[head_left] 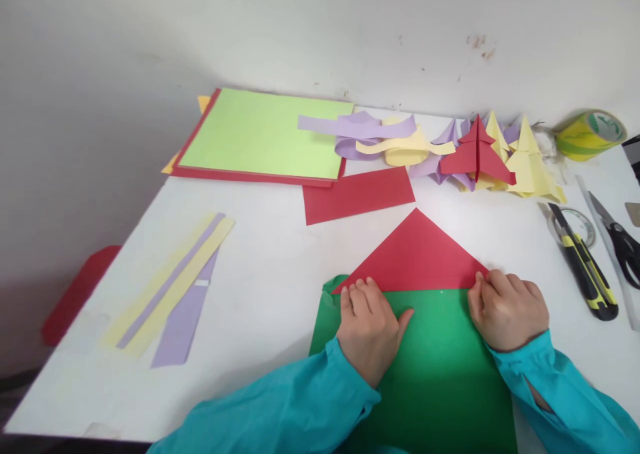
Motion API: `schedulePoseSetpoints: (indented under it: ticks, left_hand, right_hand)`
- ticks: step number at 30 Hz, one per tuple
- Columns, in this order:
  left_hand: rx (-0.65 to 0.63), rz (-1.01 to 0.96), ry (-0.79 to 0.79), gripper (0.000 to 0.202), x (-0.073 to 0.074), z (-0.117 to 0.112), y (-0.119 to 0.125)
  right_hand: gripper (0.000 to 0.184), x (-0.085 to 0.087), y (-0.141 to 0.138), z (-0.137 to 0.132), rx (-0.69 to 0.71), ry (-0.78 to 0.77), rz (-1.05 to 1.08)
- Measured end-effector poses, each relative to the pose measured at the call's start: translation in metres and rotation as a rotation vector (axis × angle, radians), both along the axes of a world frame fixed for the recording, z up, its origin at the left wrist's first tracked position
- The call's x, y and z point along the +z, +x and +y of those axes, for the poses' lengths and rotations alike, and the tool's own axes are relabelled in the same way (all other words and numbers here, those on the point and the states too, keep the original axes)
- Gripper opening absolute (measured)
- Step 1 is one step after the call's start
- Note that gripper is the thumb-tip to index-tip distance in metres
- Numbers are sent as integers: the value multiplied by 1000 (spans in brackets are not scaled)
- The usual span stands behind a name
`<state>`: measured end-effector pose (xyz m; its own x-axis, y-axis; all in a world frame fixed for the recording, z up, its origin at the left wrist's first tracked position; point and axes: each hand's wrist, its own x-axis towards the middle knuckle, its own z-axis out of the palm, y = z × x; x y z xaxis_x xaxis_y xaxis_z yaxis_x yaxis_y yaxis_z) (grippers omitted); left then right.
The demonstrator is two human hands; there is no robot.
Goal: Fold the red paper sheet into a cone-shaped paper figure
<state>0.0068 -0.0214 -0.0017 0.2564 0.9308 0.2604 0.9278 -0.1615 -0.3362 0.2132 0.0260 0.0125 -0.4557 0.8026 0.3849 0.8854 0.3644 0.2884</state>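
Observation:
A red sheet of paper folded into a triangle (416, 257) lies with its point away from me and its long edge nearest me. My left hand (369, 324) rests its fingertips on the left corner, thumb held apart. At the opposite corner, my right hand (510, 311) has its fingers curled and pinched on the paper. Beneath both hands is a green sheet (445, 374), its far left corner curled up. Just beyond the triangle lies a red paper strip (360, 196).
Stacked paper with a light green top sheet (270, 134) lies at the back. Folded red paper planes (477, 151) and yellow ones stand right of it. Paper strips (187, 294) are at left. A utility knife (585, 267), scissors (620, 237) and a tape roll (590, 135) sit at right.

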Motion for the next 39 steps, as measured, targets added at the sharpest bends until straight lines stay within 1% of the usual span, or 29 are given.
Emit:
schedulePoseSetpoints:
  ticks: [8, 11, 16, 18, 20, 21, 23, 24, 26, 27, 29, 32, 35, 39]
  left_hand:
    - [1, 35, 98, 71, -3, 9, -11]
    - [-23, 46, 131, 66, -3, 13, -13]
    - [-64, 107, 139, 56, -1, 14, -15]
    - [-78, 112, 152, 52, -1, 14, -15]
    - [-90, 93, 164, 48, -1, 14, -14]
    - [-102, 74, 166, 45, -2, 14, -13]
    - [-145, 20, 163, 39, -3, 15, -11]
    - [-168, -7, 162, 36, -4, 15, -10]
    - [-188, -43, 156, 32, -4, 16, -8]
    - [-186, -50, 152, 31, -5, 16, -7]
    - [-170, -48, 134, 31, -5, 14, -5]
    - [-118, -47, 91, 33, -6, 10, -2]
    - [-62, -70, 54, 37, -8, 5, 0]
    - [-38, -132, -4, 39, -9, 1, -1]
  right_hand:
    - [23, 0, 1, -1, -73, -1, -6]
    - [24, -1, 4, -1, -106, 3, -13]
    - [26, -1, 14, -1, -172, -5, 12]
    - [24, -1, 13, 0, -170, 2, 43]
    - [13, 0, 9, 1, -99, 17, 107]
    - [13, 0, 6, 1, -36, 6, 153]
    - [24, -1, -2, 2, 118, -61, 247]
    - [25, -3, -5, 2, 195, -103, 282]
    - [21, -6, -11, 1, 308, -155, 325]
    - [18, -8, -12, 1, 341, -159, 337]
    - [15, -11, -13, 1, 371, -158, 356]
    - [17, -13, -12, 0, 381, -170, 373]
    - [17, -14, -11, -1, 369, -181, 382]
    - [16, -16, -11, -2, 336, -206, 411]
